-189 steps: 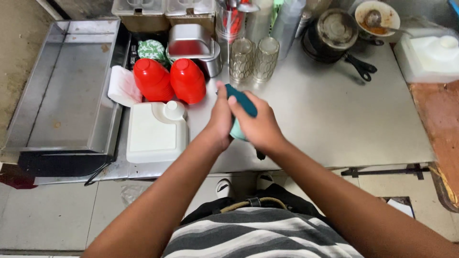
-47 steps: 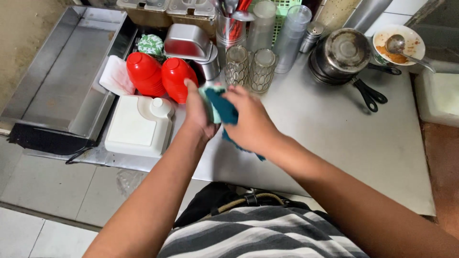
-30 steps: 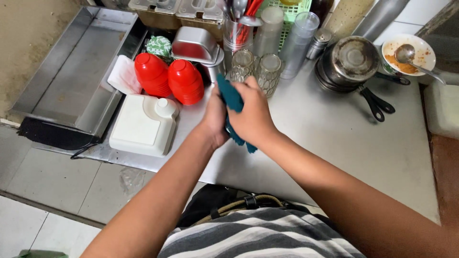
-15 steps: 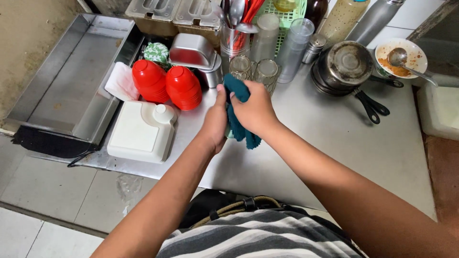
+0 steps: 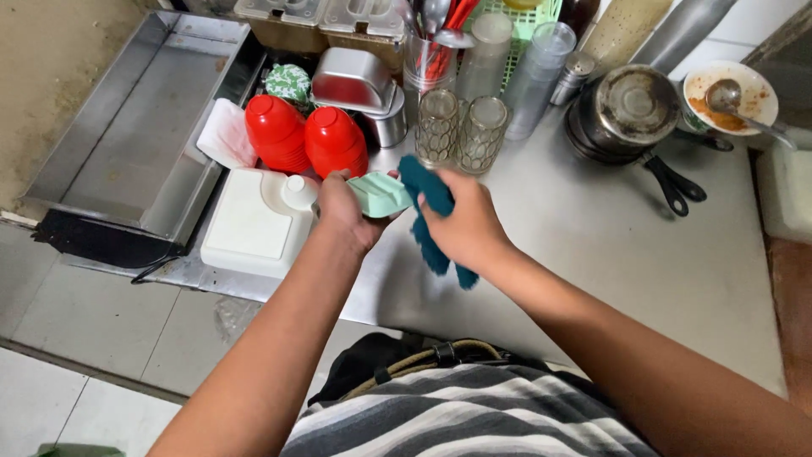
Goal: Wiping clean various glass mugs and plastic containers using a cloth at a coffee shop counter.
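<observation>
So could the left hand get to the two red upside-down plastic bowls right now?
Probably yes. The two red upside-down plastic bowls sit just beyond the left hand with nothing between them, but that hand already holds a pale green dish, so it would have to put that down first.

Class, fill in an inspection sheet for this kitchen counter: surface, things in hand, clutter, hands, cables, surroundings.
Surface: steel counter, bare in front.
Things in hand: pale green dish; teal cloth against it.
Clutter: two red bowls upturned, white container, two patterned glasses, stacked pans, used bowl with spoon.
Hands: left hand grips the dish; right hand grips the cloth.
Cables: nothing seen.
Surroundings: steel tray at left, tiled floor.
</observation>
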